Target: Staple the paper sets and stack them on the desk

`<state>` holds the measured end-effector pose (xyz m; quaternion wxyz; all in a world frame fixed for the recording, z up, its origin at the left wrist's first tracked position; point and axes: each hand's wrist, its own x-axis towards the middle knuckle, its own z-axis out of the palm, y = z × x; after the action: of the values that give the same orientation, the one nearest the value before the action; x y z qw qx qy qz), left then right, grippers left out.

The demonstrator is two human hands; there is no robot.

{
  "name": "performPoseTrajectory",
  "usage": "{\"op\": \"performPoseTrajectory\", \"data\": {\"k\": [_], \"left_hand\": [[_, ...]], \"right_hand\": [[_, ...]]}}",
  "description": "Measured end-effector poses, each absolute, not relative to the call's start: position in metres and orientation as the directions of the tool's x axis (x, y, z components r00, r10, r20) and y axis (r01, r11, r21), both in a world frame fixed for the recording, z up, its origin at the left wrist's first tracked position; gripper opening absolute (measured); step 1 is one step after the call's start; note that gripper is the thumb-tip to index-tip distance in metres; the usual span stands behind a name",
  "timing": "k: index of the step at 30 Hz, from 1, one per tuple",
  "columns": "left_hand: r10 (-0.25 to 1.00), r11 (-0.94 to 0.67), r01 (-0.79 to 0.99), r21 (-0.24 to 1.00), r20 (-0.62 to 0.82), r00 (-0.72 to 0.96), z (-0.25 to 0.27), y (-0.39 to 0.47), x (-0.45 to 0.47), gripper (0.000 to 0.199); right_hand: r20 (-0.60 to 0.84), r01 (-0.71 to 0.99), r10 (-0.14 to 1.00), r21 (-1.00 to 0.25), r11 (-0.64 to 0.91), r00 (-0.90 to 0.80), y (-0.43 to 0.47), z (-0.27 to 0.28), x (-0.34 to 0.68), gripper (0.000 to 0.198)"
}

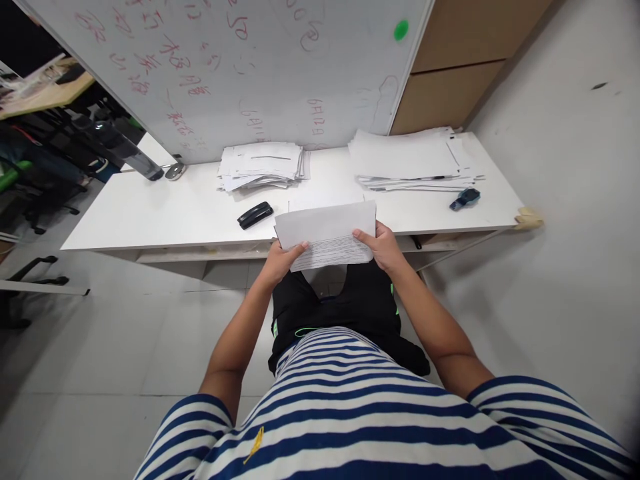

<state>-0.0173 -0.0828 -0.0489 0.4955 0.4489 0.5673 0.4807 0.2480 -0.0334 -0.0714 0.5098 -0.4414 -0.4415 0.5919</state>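
So I've got the left hand point(281, 262) and right hand point(384, 247) both pinching a paper stack point(325, 227) over the near edge of the bench point(165, 213). Looks like the squaring-up step to me; next move calls for firm, even pressure so nothing slides.

Held paper point(320, 227): wht, lower part w/ fine dk lines running across. L stack point(260, 163) & R stack point(405, 153): also wht, w/ a few dk streaks. Surface point(150, 207): plain wht. Stapler point(255, 215): glossy blk. Small item point(465, 199) at R: dk w/ blue-teal bits. Board point(280, 73): pale gry-wht, red handwriting; magnet point(401, 30) bright grn. Panels point(450, 93): plain brn. Shirt point(375, 413): navy/wht horiz. stripes, one small yel. motif. Trousers point(345, 300): blk w/ neon grn accents. Bottle point(127, 150): smoky dk gry. Flr point(175, 353): lt gry tiles, thin dkr joint lines. Wall point(560, 267): plain lt gry. Corner padding point(529, 219): beige.
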Motion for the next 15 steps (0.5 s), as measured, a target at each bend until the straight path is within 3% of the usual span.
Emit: {"op": "performPoseTrajectory", "data": {"k": [15], "left_hand": [[0.970, 0.025, -0.063, 0.998, -0.039, -0.241, -0.066, -0.072, -0.001, 0.051]], "right_hand": [[-0.025, -0.195, 0.999, -0.980, -0.030, -0.028, -0.035, -0.082, 0.245, 0.055]]}}
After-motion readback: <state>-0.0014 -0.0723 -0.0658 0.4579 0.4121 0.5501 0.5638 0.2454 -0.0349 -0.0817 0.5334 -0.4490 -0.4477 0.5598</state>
